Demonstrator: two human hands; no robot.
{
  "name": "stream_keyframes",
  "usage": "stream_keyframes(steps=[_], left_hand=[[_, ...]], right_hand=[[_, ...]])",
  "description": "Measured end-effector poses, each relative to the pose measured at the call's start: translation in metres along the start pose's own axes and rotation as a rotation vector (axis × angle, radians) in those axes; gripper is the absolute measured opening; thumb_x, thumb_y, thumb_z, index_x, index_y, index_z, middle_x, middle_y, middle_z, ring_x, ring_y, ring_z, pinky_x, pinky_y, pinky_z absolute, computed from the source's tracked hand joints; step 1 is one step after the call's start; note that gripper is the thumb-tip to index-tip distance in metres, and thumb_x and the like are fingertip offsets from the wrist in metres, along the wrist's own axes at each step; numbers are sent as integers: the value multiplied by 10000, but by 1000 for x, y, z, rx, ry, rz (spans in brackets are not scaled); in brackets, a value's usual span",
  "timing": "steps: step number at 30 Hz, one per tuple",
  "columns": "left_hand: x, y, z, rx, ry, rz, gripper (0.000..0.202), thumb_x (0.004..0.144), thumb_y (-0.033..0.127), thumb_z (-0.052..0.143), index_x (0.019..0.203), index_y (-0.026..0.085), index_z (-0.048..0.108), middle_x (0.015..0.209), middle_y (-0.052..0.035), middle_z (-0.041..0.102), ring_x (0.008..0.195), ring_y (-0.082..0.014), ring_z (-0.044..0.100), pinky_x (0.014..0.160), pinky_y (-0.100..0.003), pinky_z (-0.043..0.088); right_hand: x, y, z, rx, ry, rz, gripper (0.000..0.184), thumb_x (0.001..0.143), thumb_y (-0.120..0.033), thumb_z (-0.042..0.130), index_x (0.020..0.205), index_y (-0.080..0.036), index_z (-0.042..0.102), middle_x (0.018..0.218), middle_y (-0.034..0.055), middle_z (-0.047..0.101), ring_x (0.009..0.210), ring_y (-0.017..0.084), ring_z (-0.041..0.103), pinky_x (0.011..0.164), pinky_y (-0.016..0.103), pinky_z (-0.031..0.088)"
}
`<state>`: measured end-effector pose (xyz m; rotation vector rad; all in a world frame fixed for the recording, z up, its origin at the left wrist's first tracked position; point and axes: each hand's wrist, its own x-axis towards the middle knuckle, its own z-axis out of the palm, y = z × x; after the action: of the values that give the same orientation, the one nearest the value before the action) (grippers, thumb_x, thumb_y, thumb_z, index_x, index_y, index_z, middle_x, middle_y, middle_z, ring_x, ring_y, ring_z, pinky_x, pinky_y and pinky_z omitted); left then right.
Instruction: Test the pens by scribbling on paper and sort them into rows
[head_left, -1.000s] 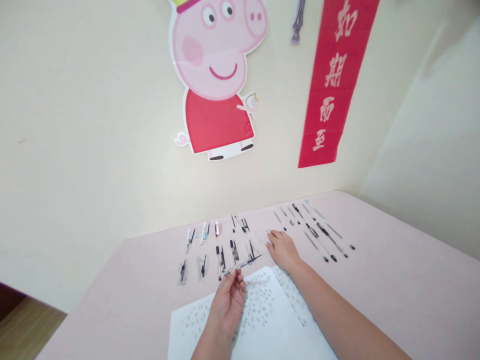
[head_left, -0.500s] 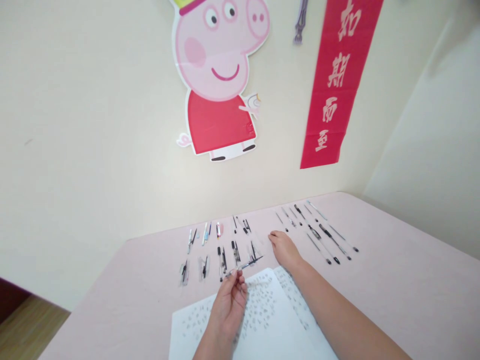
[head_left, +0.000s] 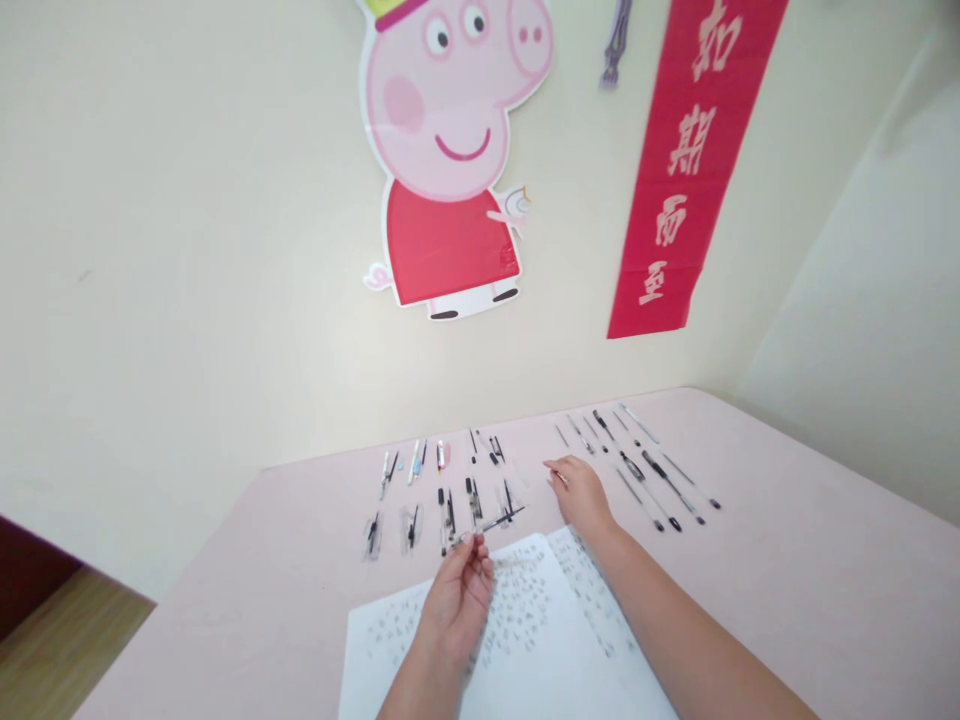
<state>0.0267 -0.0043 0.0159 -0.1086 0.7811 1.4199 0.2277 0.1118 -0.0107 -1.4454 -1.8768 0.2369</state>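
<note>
My left hand [head_left: 463,590] pinches a slim pen [head_left: 499,521] between thumb and fingers, above the near row of pen parts. Its dark, thin end points to the right; my fingers cover the other end. My right hand [head_left: 581,492] is over the table to the right of it, fingers curled and pressed together. Whatever those fingers hold is too small to make out. Under my left hand lies a white sheet [head_left: 405,640] with handwritten marks. A second written sheet [head_left: 589,590] lies partly beneath it, next to my right forearm.
Left of my right hand, several taken-apart pens [head_left: 373,535] lie in two rows on the pale pink table [head_left: 247,600]. Several pens and refills [head_left: 660,485] lie at the right. Behind the table, the wall carries a pig cutout [head_left: 450,240] and a red banner [head_left: 675,200].
My right hand has shifted slightly right, and its fingertips have turned, showing more of the thumb side. The left hand still holds the pen in nearly the same place. The view has shifted slightly.
</note>
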Motion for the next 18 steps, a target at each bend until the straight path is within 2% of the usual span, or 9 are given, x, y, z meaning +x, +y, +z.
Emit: stream_keyframes(steps=[2, 4, 7, 10, 13, 18], left_hand=[[0, 1, 1, -14, 2, -5, 213, 856, 3, 482, 702, 49, 622, 642, -70, 646, 525, -87, 617, 472, -166, 528], [1, 2, 2, -40, 17, 9, 226, 861, 1, 474, 697, 51, 621, 645, -72, 649, 538, -85, 624, 499, -163, 540], [2, 4, 3, -81, 35, 91, 240, 857, -17, 466, 693, 59, 623, 663, -71, 657, 572, -84, 638, 549, -161, 559], [3, 6, 2, -105, 38, 172, 244, 852, -34, 459, 700, 60, 625, 679, -68, 661, 596, -86, 647, 573, -166, 569], [4, 6, 0, -107, 39, 189, 245, 853, -34, 455, 706, 63, 624, 691, -72, 662, 604, -91, 651, 577, -170, 572], [5, 6, -1, -103, 40, 189, 229, 853, -32, 461, 720, 67, 619, 693, -67, 664, 605, -90, 651, 571, -171, 574]], right_hand=[[1, -6, 0, 107, 61, 0, 331, 807, -152, 450, 1011, -190, 708, 889, 77, 650, 845, 202, 580, 814, 330, 439], [2, -15, 0, 293, 61, 39, 309, 801, -203, 465, 980, -188, 716, 859, 72, 643, 776, 188, 582, 752, 322, 461], [3, -32, -1, 662, -80, 162, 258, 736, -309, 579, 902, -175, 723, 803, 61, 665, 694, 175, 586, 667, 314, 477], [2, -49, -6, 947, -196, 275, 293, 663, -361, 684, 877, -164, 716, 735, 48, 684, 651, 163, 586, 649, 311, 478], [-1, -63, -12, 1061, -209, 285, 275, 640, -354, 728, 849, -176, 718, 738, 39, 693, 662, 152, 592, 664, 302, 480], [-4, -77, -13, 1104, -217, 244, 274, 636, -376, 744, 833, -186, 722, 732, 34, 689, 689, 160, 606, 654, 297, 487]])
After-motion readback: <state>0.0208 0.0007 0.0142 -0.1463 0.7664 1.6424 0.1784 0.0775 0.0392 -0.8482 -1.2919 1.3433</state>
